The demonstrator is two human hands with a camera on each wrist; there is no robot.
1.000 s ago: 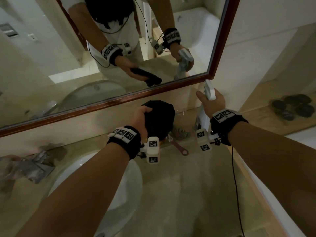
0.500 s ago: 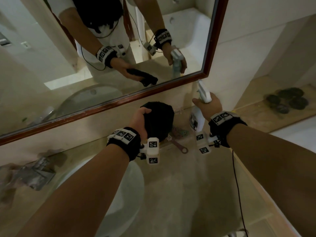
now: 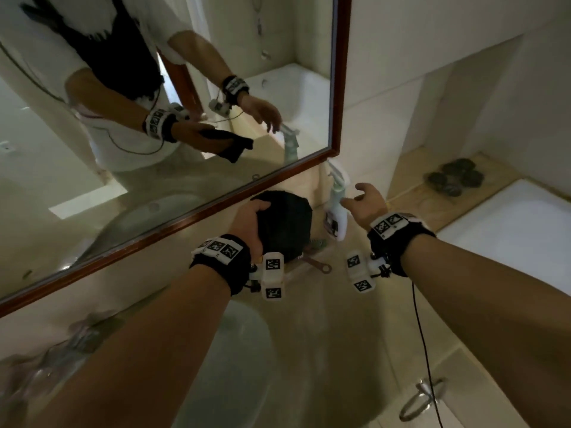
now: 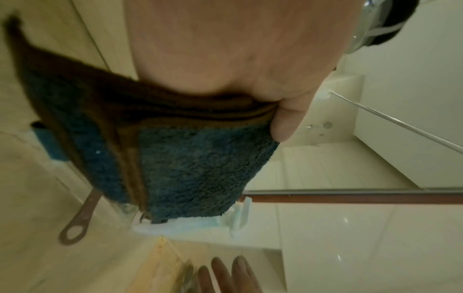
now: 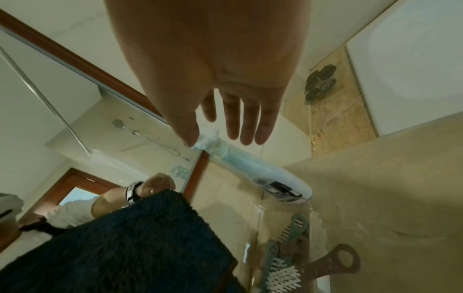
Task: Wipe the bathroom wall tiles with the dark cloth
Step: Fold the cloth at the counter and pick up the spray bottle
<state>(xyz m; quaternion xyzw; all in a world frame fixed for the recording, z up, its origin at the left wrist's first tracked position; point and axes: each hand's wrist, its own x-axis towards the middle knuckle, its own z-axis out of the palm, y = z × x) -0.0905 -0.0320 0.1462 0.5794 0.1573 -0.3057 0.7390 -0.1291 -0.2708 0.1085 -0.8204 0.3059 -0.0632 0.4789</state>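
Nearest, on the countertop (image 3: pixel 324 350): combs and brushes (image 5: pixel 288 257) lying just below the dark cloth (image 3: pixel 284 227), liable to be swept along or knocked toward the basin if the cloth drags low on a wiping pass. Risk also of smearing the mirror (image 3: pixel 154 149) instead of the wall tiles (image 3: pixel 386 125), with the cloth sitting right at the wooden frame. Left hand (image 3: pixel 250 220) clamped on the folded cloth, thumb (image 4: pixel 288 123) pressed over its upper edge, remaining fingers hidden behind the fabric; cloth held up against the strip of wall under the mirror. Further right, right hand (image 3: pixel 366 203) empty, fingers (image 5: pixel 248 123) straight and slightly spread, hovering just beside the head of the spray bottle (image 3: pixel 336 211); touching or just clear of it, impossible to tell. Bottle standing in the corner against the wall, easily tipped by a careless brush of that hand
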